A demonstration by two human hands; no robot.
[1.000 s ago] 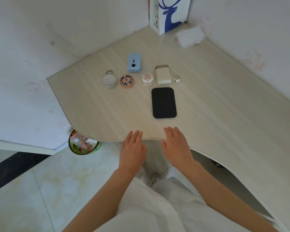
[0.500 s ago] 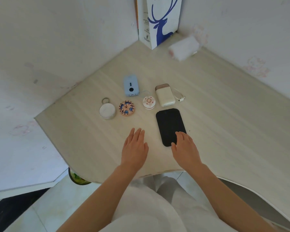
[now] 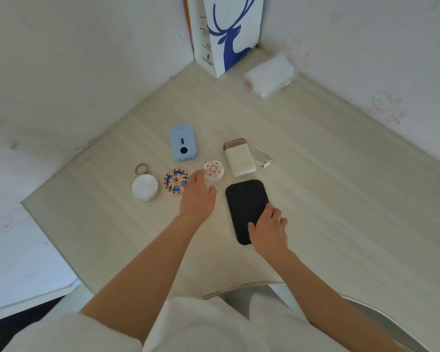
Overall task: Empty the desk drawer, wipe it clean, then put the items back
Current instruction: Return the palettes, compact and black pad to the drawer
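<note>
Matte black rounded pad (image 3: pixel 244 201) under right hand (image 3: pixel 269 231)

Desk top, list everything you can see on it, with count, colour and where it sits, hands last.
black case: 1, black, near middle, under right fingers
cream power bank: 1, cream with brown end, behind black case
blue power bank: 1, light blue, behind the round pieces
white round compact: 1, white and pink, centre
patterned round compact: 1, blue and pink, left of centre
silver round tin: 1, silver with ring, far left
deer box: 1, white and blue, corner
white roll: 1, right of box
left hand: open, by compacts
right hand: grips black case
</note>
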